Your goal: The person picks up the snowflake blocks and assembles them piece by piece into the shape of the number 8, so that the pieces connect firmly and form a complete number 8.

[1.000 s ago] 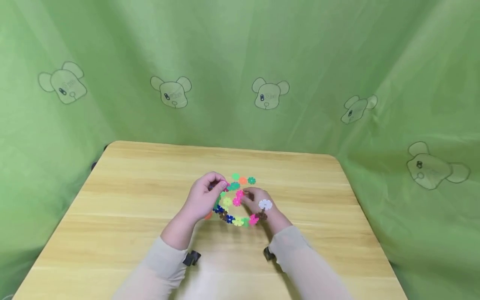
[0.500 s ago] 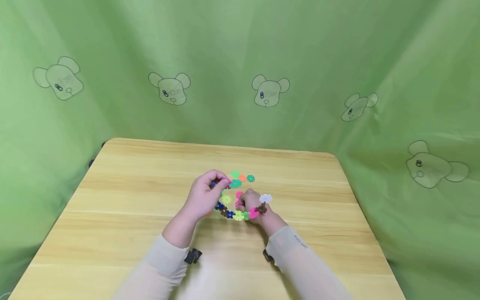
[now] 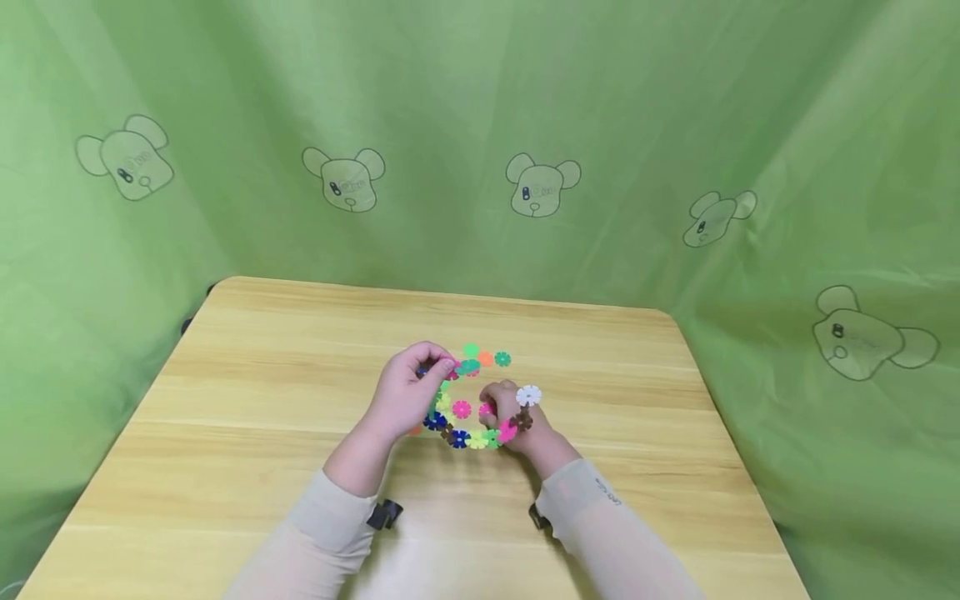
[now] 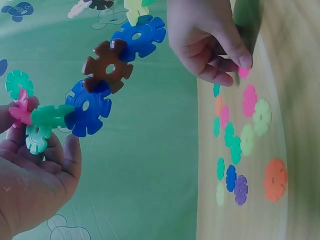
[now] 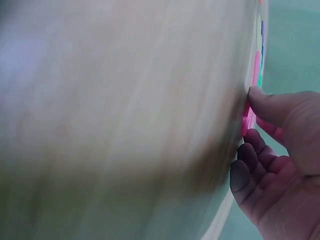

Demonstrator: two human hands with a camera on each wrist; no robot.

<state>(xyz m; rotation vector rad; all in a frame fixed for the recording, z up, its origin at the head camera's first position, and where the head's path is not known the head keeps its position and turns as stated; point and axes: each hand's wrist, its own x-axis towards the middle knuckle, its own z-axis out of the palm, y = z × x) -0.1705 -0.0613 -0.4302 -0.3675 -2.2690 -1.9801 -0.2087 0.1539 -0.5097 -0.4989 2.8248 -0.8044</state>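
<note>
My left hand (image 3: pixel 408 390) pinches a pink snowflake disc (image 4: pixel 21 108) at one end of a chain of interlocked plastic snowflake discs. The chain curves through green, blue (image 4: pixel 86 125) and brown (image 4: pixel 95 72) discs, and its far end has a white disc (image 3: pixel 528 395) that overlaps my right wrist in the head view. Low at the tabletop, my right hand (image 3: pixel 519 417) has its thumb and forefinger on a loose pink disc (image 5: pixel 246 122), pinching it by the edge. Another pink disc (image 3: pixel 461 409) lies just left of those fingers.
Loose discs lie scattered on the wooden table (image 3: pixel 285 350) beyond and between the hands: an orange disc (image 4: pixel 275 180), a purple disc (image 4: pixel 241 190), yellow and green ones. A green curtain (image 3: pixel 442 100) stands behind the table.
My right hand has reached down among the loose pink discs and closed its fingertips on one. A pink disc shows farther left than before. My left hand stays nearly still with the chain.
</note>
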